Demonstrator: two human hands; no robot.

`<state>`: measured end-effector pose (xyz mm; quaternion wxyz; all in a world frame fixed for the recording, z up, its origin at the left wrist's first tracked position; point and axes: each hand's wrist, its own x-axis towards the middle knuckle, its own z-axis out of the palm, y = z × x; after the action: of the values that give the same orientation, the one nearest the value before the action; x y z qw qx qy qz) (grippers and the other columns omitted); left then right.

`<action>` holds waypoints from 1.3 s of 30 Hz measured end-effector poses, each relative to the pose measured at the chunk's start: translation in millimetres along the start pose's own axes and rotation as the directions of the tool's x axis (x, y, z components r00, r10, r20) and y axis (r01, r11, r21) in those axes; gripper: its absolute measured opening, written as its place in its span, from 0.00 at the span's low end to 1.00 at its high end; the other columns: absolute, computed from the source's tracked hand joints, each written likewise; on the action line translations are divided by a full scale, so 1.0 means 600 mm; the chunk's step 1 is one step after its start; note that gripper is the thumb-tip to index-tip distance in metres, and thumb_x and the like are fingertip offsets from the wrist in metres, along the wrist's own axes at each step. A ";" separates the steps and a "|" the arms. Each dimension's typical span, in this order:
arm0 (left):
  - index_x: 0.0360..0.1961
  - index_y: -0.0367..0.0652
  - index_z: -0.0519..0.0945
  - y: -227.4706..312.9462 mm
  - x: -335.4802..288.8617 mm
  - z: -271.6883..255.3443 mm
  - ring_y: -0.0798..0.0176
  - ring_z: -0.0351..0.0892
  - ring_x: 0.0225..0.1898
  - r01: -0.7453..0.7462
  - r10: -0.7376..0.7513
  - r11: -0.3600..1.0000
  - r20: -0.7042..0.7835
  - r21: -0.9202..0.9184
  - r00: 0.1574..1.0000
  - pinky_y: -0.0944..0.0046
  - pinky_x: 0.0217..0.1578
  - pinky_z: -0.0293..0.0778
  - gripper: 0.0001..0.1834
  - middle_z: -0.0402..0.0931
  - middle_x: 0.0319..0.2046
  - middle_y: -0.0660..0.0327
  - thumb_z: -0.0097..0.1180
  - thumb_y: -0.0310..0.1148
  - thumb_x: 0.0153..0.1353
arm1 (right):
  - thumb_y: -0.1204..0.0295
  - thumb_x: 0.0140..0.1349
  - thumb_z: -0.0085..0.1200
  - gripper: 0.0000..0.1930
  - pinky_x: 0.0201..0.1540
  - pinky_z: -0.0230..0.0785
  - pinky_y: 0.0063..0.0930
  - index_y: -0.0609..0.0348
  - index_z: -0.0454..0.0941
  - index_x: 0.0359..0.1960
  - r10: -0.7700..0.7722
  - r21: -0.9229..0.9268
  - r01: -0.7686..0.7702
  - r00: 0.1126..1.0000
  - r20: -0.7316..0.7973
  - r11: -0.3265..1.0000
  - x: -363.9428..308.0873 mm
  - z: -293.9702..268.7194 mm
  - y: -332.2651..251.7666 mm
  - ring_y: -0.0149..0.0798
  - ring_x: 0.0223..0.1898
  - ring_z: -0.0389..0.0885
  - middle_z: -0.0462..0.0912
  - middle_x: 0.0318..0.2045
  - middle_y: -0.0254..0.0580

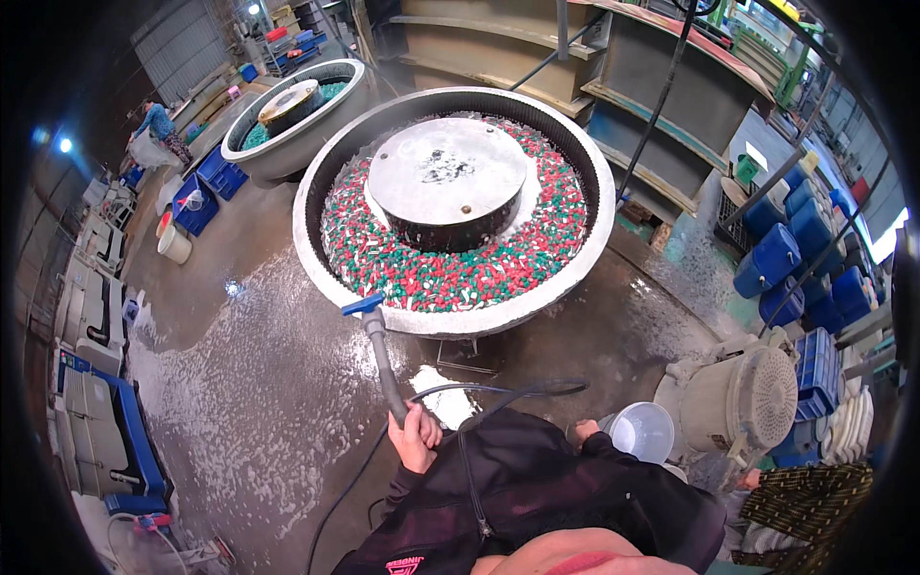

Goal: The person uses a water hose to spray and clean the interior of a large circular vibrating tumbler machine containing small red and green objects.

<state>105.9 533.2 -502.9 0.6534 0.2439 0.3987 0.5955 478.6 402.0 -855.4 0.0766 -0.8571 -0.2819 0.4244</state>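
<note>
My left hand [415, 438] is closed around the lower end of a grey plastic pipe [385, 369]. A blue lever handle [362, 305] tops the pipe, in front of the near rim of a large round tub [316, 251]. Red, green and white pellets [522, 273] fill the tub's ring-shaped trough, around a raised drum with a flat metal lid [448, 171]. Low at my right side, my right hand [582, 432] is curled closed beside a pale plastic bucket [642, 432]. Whether its fingers grip the bucket's rim or handle is hidden.
A black hose [537, 388] loops in front of me over the wet floor [230, 383]. A second tub [335, 129] stands behind left. At right are a beige machine [733, 398], blue drums [771, 254] and a person's patterned sleeve [810, 503]. Another person [158, 129] bends far left.
</note>
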 end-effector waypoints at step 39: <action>0.31 0.45 0.62 0.130 -0.130 -0.322 0.74 0.47 0.05 0.062 -0.063 0.998 -0.010 -0.012 0.998 0.72 0.08 0.49 0.04 0.49 0.07 0.69 0.43 0.26 0.58 | 0.76 0.47 0.46 0.16 0.14 0.60 0.22 0.56 0.77 0.39 -0.104 0.170 0.098 0.994 0.026 0.981 -0.278 0.260 -0.189 0.28 0.13 0.70 0.75 0.15 0.37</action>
<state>-94.3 440.7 -531.7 0.6710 0.2244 0.4061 0.5784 231.1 387.8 -797.4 0.1654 -0.8246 -0.2895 0.4570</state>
